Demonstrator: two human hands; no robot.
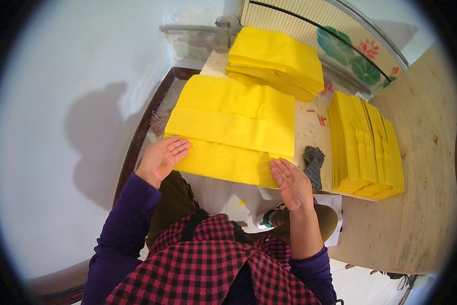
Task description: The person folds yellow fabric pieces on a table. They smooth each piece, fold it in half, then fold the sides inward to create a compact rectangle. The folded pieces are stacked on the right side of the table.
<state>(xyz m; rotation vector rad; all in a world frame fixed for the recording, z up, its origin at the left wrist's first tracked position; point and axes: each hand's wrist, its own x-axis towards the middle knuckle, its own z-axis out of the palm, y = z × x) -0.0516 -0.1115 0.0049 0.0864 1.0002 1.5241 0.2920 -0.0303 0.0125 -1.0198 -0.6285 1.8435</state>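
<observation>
Spread in front of me is a yellow felt-like fabric piece (228, 122), with crosswise fold lines or layered edges. Its near strip reaches the table's front edge, above my knees. At its near left corner my left hand (162, 157) rests with the fingers stretched out and the palm showing. My right hand (291, 184) touches the near right corner, fingers extended and together, palm turned inward. Neither hand is wrapped around the fabric. Whether the thumbs are under its edge is hard to see.
A tall stack of folded yellow fabric (274, 51) lies behind. Another yellow stack (363, 147) is on the right. Between them and me sits a dark grey knitted bundle (314, 165). A wooden board (421, 173) borders the right side, a white wall (81, 61) the left.
</observation>
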